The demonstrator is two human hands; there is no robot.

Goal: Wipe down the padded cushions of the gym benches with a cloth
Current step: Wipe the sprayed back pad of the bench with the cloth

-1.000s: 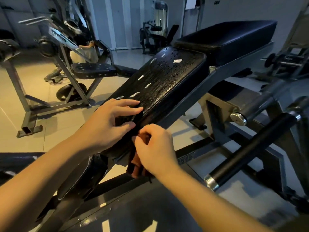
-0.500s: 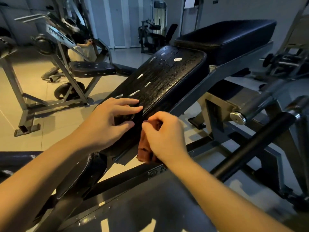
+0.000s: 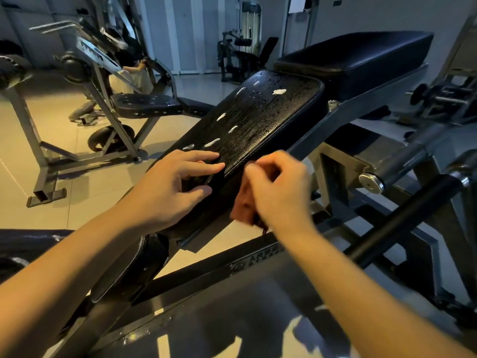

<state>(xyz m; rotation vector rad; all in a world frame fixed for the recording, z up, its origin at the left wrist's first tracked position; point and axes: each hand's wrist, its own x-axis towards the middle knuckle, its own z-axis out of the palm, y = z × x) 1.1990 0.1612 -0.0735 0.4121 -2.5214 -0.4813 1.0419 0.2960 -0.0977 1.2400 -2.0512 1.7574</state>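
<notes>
A black padded bench cushion (image 3: 260, 117) slopes up from the centre, wet with droplets and marked with several white patches. My left hand (image 3: 178, 184) rests on its lower end with fingers spread and nearly straight. My right hand (image 3: 278, 187) grips a reddish-brown cloth (image 3: 245, 205) against the cushion's right side edge; the hand hides most of the cloth. A second black cushion (image 3: 361, 58) lies flat just beyond the first one.
The bench's steel frame (image 3: 343, 109) runs under the cushions. A black foam roller bar (image 3: 402, 218) juts out on the right. Another bench (image 3: 144, 104) stands at the left on the tiled floor. More gym machines (image 3: 240, 55) stand at the back.
My right hand has slid the cloth upward along the cushion's right side edge. My left hand has stayed on the lower end of the cushion.
</notes>
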